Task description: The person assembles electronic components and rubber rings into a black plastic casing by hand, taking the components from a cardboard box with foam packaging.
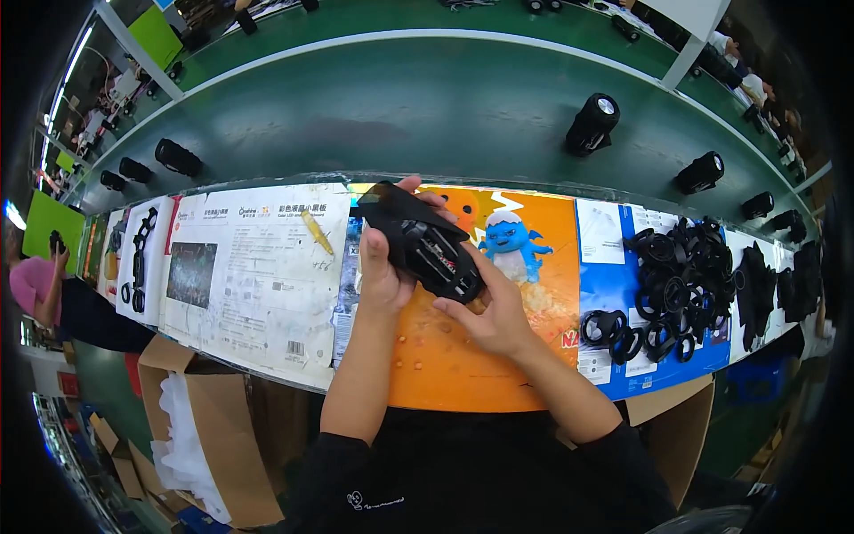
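My left hand [384, 267] grips a black cylindrical speaker body [434, 251] wrapped in dark mesh fabric, held above the orange cardboard sheet [445, 365]. Red and white parts show in its open side. My right hand [487, 311] supports the same piece from below right, fingers curled under its lower end. A flap of the black fabric [384, 198] sticks up at the top left of the piece.
A pile of black rings [676, 285] lies on a blue sheet at right. Finished black speakers [592, 125] stand on the green conveyor [400, 107]. A yellow tool [317, 231] rests on the white cardboard at left. An open carton [200, 427] sits below left. A person stands far left.
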`<state>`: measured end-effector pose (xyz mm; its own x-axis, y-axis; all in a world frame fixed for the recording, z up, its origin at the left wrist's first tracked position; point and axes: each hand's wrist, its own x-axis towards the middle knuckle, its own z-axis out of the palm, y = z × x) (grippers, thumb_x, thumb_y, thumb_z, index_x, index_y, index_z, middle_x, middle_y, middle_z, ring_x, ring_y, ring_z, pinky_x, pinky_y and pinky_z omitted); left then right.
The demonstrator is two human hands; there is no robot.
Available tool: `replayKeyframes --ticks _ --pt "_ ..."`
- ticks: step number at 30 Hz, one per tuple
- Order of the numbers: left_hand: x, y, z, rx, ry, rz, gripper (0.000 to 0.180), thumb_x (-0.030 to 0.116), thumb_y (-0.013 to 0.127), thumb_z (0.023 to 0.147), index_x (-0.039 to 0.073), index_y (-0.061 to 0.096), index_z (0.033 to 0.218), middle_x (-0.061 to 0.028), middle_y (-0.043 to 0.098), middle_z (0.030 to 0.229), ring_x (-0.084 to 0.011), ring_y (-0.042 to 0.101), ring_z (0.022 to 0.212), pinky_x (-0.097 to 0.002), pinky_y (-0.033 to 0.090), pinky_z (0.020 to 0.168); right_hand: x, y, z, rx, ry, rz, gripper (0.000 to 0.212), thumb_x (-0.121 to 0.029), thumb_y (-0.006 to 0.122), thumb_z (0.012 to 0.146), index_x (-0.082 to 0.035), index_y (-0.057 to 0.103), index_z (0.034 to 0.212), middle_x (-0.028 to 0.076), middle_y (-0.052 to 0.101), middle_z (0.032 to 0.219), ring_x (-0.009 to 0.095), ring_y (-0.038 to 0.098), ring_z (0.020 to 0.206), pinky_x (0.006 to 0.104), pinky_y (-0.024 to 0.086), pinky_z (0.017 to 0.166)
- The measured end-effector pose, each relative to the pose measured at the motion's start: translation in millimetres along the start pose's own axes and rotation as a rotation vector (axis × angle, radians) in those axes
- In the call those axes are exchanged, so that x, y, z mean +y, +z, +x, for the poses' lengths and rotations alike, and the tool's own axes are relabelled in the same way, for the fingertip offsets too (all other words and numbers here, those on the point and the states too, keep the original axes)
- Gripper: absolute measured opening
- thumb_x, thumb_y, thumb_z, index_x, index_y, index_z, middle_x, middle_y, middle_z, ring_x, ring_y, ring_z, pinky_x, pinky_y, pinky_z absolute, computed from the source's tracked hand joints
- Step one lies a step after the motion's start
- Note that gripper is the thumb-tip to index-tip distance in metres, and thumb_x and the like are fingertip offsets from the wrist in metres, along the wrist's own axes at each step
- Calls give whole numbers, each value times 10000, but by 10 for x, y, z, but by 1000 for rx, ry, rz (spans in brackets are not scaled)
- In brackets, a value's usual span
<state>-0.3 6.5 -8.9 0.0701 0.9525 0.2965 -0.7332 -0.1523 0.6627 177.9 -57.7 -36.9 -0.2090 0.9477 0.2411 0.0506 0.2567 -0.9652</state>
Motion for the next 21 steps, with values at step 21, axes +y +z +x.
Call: replayKeyframes --ticks 21 --pt "-23 109 -67 -16 -37 -3 801 313 984 812 24 549 1419 -144 710 1145 -293 765 1042 -432 646 949 -75 -27 -24 -42 -8 -82 978 -167 950 893 90 395 1657 179 673 1415 252 689 1295 387 564 1088"
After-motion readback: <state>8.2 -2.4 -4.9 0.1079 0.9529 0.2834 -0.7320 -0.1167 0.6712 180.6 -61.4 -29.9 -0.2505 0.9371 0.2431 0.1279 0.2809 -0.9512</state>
